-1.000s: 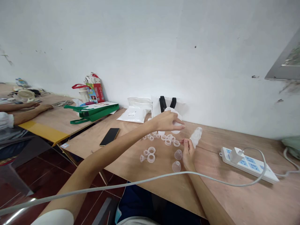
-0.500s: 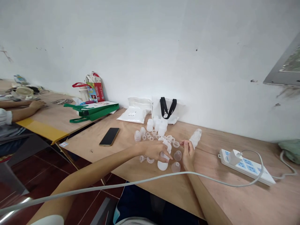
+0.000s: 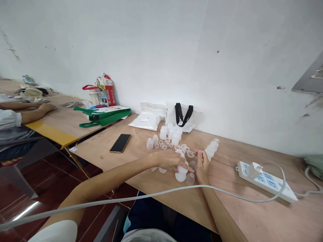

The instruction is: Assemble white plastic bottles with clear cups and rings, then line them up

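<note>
My left hand (image 3: 169, 160) grips a small white plastic bottle (image 3: 181, 172) lying near the table's front edge. Close beside it, my right hand (image 3: 202, 164) rests on the wooden table (image 3: 227, 198) with its fingers curled next to two clear plastic cups (image 3: 191, 174). What those fingers hold, if anything, I cannot make out. Several clear rings and caps (image 3: 183, 148) lie just behind both hands. A cluster of small white bottles (image 3: 171, 133) stands further back, and a stack of clear cups (image 3: 211, 149) lies on its side to the right.
A black phone (image 3: 120, 143) lies to the left. White bags (image 3: 148, 119) and a bag with black handles (image 3: 183, 116) lean on the wall. A power strip (image 3: 266, 178) with a plugged cable sits right. Another person's arm (image 3: 30, 114) rests on the neighbouring table by green bags (image 3: 104, 116).
My left hand came down from the back of the table with the white bottle and now holds it low by the right hand. The bottle cluster behind is uncovered. The right hand stayed put.
</note>
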Tool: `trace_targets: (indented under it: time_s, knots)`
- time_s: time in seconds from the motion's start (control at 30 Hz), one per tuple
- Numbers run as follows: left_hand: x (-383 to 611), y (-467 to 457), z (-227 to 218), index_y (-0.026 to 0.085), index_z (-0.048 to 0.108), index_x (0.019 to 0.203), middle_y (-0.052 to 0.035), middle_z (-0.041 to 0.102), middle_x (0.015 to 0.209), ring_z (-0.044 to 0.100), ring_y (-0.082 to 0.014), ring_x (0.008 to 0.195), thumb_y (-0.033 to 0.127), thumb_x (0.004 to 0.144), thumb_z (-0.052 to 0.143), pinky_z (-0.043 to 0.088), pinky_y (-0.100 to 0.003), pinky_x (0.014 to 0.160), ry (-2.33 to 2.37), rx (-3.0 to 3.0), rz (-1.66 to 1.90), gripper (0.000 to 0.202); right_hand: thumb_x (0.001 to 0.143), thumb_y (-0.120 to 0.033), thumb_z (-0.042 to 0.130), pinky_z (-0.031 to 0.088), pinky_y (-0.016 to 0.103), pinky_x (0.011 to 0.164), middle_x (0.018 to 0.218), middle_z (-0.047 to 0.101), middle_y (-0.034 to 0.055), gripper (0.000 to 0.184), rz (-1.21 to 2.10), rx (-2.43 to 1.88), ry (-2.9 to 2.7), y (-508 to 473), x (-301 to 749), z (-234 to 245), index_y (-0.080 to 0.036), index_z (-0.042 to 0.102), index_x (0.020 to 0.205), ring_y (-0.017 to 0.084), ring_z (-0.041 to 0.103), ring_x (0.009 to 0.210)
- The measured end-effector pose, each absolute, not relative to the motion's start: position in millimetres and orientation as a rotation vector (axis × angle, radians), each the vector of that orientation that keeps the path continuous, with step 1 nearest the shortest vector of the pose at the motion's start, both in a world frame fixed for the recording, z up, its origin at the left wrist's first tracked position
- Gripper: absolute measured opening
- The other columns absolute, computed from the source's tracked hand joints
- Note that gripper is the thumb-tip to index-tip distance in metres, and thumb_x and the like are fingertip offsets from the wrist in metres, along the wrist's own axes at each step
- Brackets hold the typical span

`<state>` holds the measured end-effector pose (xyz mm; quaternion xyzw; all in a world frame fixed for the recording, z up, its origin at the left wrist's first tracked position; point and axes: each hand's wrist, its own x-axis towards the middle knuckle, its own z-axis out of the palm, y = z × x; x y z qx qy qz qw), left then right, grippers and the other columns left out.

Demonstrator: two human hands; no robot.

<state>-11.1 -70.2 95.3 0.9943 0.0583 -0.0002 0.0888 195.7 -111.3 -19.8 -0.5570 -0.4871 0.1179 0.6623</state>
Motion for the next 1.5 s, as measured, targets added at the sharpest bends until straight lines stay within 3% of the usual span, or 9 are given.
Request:
trace_targets:
  time_s: [0.23,0.37,0.6,0.9,1.1,1.3,1.5]
  knots:
    - [-9.3,-72.9,97.2,0.045,0.057,0.143,-0.0004,0.068,0.124,0.066,-0.0223,0.111,0.027,0.091,0.071,0.043,-0.026,0.069,0.138,3.023,-0.055,0.057,0.100,-0.063,0.041,0.047,0.036,0.086,0.091,0.071,0.0051,0.047,0.291,-1.284,-1.112,-109.1,195.1,-24.0,-0.023,0.063,0.090,0.023,0.065,0.091]
    - [-5.5,-69.4,99.0,0.043,0.055,0.144,-0.0010,0.069,0.122,0.066,-0.0226,0.111,0.027,0.091,0.071,0.043,-0.026,0.071,0.077,3.027,-0.052,0.057,0.100,-0.064,0.039,0.046,0.036,0.087,0.092,0.071,0.0049,0.048,0.296,-1.295,-1.131,-108.5,195.3,-25.6,-0.023,0.063,0.091,0.023,0.065,0.092]
    - [-5.0,-60.4,86.1,0.036,0.059,0.137,-0.0029,0.067,0.129,0.064,-0.0220,0.115,0.030,0.094,0.068,0.045,-0.026,0.076,0.064,3.047,0.017,0.044,0.099,-0.065,0.040,0.046,0.036,0.088,0.092,0.072,0.0050,0.050,0.270,-1.292,-1.108,-105.5,195.2,-28.3,-0.023,0.065,0.090,0.023,0.065,0.093]
    - [-0.1,-58.1,89.2,0.031,0.058,0.137,-0.0051,0.071,0.118,0.066,-0.0261,0.111,0.031,0.094,0.068,0.045,-0.032,0.094,0.151,3.071,-0.030,0.044,0.099,-0.066,0.042,0.047,0.036,0.086,0.088,0.072,0.0044,0.050,0.306,-1.261,-1.092,-105.2,193.4,-31.1,-0.023,0.064,0.085,0.023,0.066,0.090]
    - [3.3,-62.5,89.2,0.031,0.057,0.135,-0.0048,0.073,0.115,0.065,-0.0265,0.115,0.025,0.088,0.076,0.037,-0.039,0.108,0.202,3.152,0.018,0.051,0.099,-0.065,0.041,0.047,0.035,0.087,0.089,0.072,0.0040,0.049,0.319,-1.273,-1.107,-103.0,194.3,-33.1,-0.024,0.065,0.089,0.023,0.066,0.091]
    - [5.5,-62.0,89.1,0.027,0.065,0.120,-0.0039,0.073,0.110,0.065,-0.0245,0.112,0.020,0.093,0.068,0.031,-0.043,0.113,0.112,3.139,0.013,0.028,0.100,-0.064,0.041,0.047,0.035,0.087,0.089,0.071,0.0036,0.049,0.296,-1.280,-1.113,-105.1,194.4,-29.1,-0.023,0.065,0.088,0.023,0.065,0.091]
    - [-2.8,-61.1,79.0,0.026,0.067,0.115,-0.0029,0.071,0.106,0.066,-0.0243,0.111,0.018,0.089,0.071,0.026,-0.048,0.120,0.082,3.109,0.224,0.027,0.100,-0.064,0.040,0.046,0.035,0.087,0.090,0.071,0.0049,0.049,0.304,-1.295,-1.119,-107.9,194.0,-26.6,-0.022,0.064,0.089,0.023,0.064,0.092]
